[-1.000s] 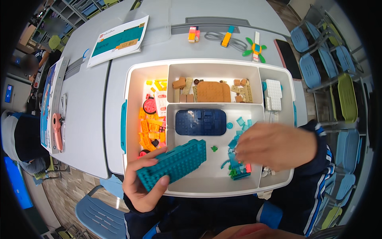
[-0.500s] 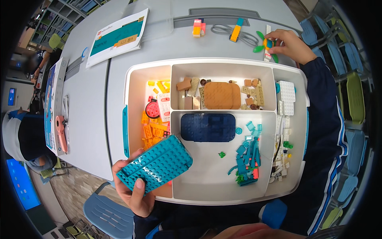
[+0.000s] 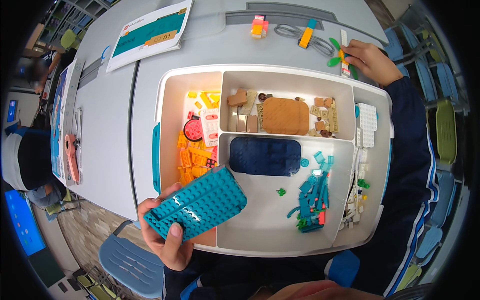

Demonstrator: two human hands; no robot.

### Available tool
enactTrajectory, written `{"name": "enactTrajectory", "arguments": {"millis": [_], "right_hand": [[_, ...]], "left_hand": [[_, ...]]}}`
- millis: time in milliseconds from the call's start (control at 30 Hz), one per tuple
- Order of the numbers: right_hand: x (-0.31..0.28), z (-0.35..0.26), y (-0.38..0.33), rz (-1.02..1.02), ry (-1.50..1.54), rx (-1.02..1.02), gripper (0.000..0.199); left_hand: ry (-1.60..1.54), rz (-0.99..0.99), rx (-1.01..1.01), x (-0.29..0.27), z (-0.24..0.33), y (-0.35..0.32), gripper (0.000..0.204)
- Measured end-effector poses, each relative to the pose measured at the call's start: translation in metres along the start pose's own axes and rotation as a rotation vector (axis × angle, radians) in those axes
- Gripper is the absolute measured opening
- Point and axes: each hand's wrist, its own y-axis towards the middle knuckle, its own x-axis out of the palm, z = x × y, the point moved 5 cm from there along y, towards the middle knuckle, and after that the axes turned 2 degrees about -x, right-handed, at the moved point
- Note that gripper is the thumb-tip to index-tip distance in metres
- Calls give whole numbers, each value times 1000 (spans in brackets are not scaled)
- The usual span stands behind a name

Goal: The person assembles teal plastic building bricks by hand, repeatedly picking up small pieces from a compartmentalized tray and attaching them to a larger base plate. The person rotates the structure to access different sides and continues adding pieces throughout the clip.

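Observation:
Tilted over the front left corner of the white sorting tray (image 3: 275, 247), a teal studded building plate (image 3: 197, 202) rests in my left hand (image 3: 172, 245), which is closed on its near left end with the thumb across the studs. My right hand (image 3: 372, 62) reaches past the tray's far right corner. Its fingers pinch the middle of a small brick build (image 3: 345, 60) with green leaf-shaped pieces and a white strip, on the table. The fingers partly hide its centre.
Several loose bricks fill the tray's compartments, beside a tan plate (image 3: 285, 116) and a navy plate (image 3: 265, 156). Behind the tray are a pink-and-yellow brick build (image 3: 259, 27), a grey cable (image 3: 322, 46) and a booklet (image 3: 150, 37). Left stands a box (image 3: 62, 125); a blue chair (image 3: 132, 262) is below.
The view has shifted slightly, so the tray and the table things sit a little differently. Both hands keep their holds, the left on the teal plate, the right on the leafy brick build.

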Motion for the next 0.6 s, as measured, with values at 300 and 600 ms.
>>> {"name": "enactTrajectory", "arguments": {"millis": [300,600], "right_hand": [[18,7,-13,54,-84,-112,30],[8,-3,2,-64,58,106,26]], "left_hand": [[-49,31,-77,3,1,3,54],[-151,-40,-24,-2,0,2,43]]}}
